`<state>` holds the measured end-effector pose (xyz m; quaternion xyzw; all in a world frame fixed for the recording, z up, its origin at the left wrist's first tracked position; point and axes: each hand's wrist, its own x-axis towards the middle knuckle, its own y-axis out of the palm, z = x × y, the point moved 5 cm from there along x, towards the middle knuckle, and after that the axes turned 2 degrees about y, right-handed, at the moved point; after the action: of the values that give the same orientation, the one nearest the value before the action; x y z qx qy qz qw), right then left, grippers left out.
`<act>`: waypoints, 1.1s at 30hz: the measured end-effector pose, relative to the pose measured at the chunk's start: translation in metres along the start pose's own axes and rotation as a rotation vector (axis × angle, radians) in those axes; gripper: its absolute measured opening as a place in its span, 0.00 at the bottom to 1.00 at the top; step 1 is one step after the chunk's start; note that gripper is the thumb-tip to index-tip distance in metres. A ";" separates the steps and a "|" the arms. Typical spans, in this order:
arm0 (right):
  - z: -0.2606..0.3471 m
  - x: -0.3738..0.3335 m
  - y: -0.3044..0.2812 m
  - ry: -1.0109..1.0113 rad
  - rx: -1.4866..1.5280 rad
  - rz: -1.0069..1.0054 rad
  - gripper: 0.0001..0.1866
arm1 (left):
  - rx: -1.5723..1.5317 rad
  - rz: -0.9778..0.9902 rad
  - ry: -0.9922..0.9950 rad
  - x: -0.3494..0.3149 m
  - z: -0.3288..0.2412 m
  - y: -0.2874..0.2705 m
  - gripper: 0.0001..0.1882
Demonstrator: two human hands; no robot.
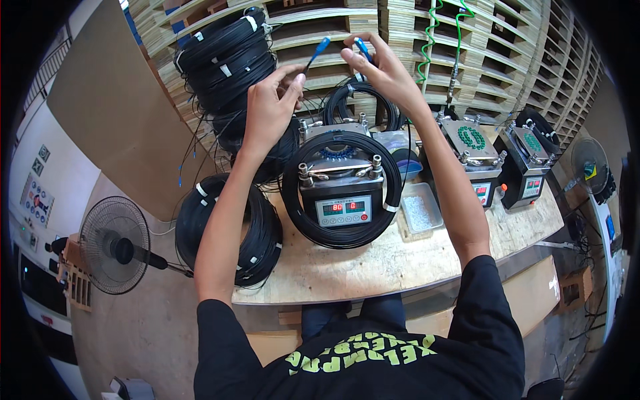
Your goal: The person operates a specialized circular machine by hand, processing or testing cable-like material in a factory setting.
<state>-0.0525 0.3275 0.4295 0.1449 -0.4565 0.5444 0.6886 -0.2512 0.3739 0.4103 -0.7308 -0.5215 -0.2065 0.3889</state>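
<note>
My left hand (275,105) is raised above the bench, thumb and fingers pinched on a thin black cable that ends in a blue connector (323,46) pointing up to the right. My right hand (390,75) is level with it, its bent fingers around a second blue connector (363,48) on a black cable. The two connectors are apart. Below them, a large black cable coil (291,207) leans around the front of a polishing machine (312,200), which has a lit red display, metal clamps and a ring of blue pieces on top.
Tall stacked cable coils (230,70) stand at the back left, another coil stack (263,233) nearer. Right of the machine lies a clear tray (421,208) of small white pieces. Two more machines (475,157) hold green pieces. Wooden pallets back the bench; a fan (120,243) stands left.
</note>
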 end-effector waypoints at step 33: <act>-0.155 -0.011 0.086 0.181 -0.730 0.952 0.13 | 0.342 0.125 -0.059 0.081 0.146 -0.004 0.16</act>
<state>-0.0554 0.4596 0.3114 -0.3676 -0.5681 0.6111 0.4108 -0.2398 0.5381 0.3794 -0.6908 -0.5139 -0.0687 0.5041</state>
